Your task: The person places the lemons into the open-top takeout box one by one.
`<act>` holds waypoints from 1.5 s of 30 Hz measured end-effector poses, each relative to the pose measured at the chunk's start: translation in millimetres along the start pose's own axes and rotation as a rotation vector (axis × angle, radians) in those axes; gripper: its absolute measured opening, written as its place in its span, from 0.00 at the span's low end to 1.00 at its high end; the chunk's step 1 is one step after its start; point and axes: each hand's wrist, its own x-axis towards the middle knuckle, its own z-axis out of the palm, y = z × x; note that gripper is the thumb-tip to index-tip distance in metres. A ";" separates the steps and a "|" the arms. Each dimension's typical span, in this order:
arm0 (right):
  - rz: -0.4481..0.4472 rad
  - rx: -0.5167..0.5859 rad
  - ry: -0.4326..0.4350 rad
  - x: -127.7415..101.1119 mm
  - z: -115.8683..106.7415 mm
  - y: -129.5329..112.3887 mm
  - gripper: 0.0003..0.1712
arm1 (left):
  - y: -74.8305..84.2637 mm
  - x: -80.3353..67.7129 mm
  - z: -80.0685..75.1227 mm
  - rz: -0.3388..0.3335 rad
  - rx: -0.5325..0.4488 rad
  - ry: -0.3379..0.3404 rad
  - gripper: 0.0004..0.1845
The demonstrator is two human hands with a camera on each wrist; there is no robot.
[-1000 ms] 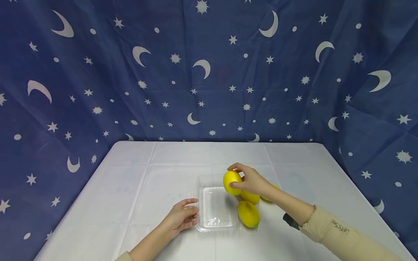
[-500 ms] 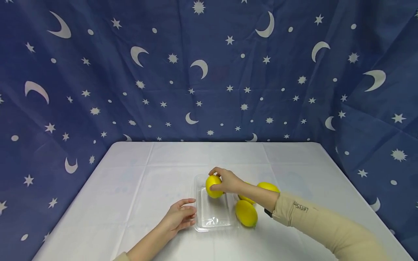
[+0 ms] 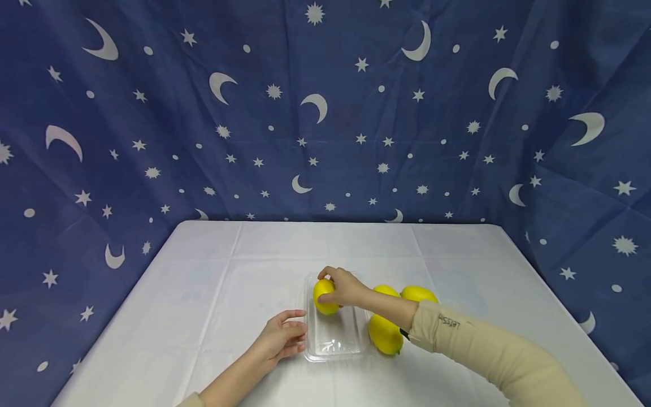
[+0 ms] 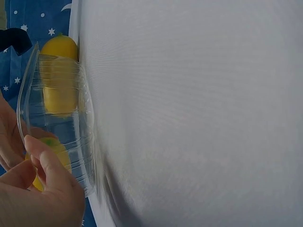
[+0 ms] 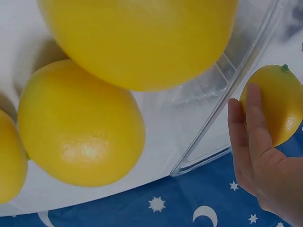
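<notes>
My right hand (image 3: 348, 288) holds a yellow lemon (image 3: 323, 296) between thumb and fingers, low over the far left part of a clear plastic container (image 3: 338, 357). In the right wrist view the green stem tip of this held lemon (image 5: 277, 104) shows, with fingers along its side. At the container's left wall is my left hand (image 3: 280, 339), fingers loosely extended and fingertips right at the rim. The left wrist view shows its index finger (image 4: 47, 158) beside the see-through wall, with yellow lemons visible through the plastic.
Right of the container lie more lemons: a near one (image 3: 385, 334) close to its wall, a far one (image 3: 419, 293), and one (image 3: 386, 290) partly behind my right forearm. A white cloth (image 3: 244, 271) covers the table. Behind it hangs a blue curtain (image 3: 351, 107) with moons and stars.
My right hand has carried the lemon left and slightly down, from above the container's right edge to over its left part. My left hand stays at the left wall.
</notes>
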 end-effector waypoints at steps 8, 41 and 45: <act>0.024 -0.017 0.023 3.6 6.7 0.0 0.27 | 1.0 0.9 0.3 0.001 0.029 0.015 0.24; 0.044 -0.024 0.099 -7.0 -0.1 16.7 0.22 | 0.2 2.1 0.4 -0.021 0.037 0.006 0.24; 0.066 -0.009 0.110 -9.6 -1.1 17.2 0.22 | -0.4 2.1 1.1 -0.022 0.035 0.001 0.24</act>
